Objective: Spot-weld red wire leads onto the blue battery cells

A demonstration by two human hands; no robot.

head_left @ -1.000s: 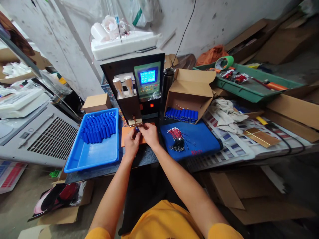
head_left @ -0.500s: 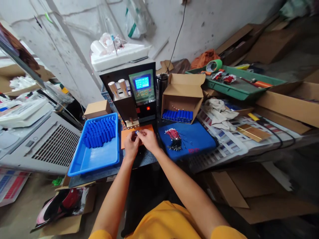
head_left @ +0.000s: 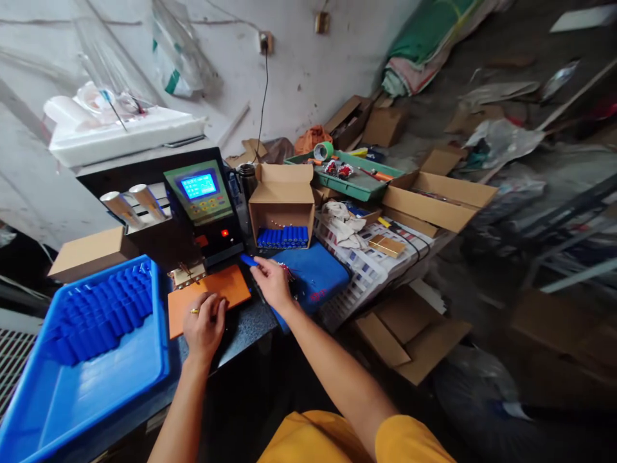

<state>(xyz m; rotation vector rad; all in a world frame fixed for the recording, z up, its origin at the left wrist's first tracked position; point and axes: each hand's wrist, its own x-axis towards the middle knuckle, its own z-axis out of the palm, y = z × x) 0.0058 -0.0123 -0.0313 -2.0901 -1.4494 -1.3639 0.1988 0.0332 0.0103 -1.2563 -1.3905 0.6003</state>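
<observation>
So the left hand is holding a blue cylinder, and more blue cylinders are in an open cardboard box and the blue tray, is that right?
Not quite: the head view shows the blue cylinder in the right hand, not the left hand. More blue cylinders are in an open cardboard box and the blue tray.

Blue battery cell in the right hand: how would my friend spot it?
Find the black machine with the glowing screen. Just right of its base, the right hand pinches the blue battery cell by one end. Similar cells sit bunched in the blue tray and the open cardboard box; only this one shows in a hand.
</observation>
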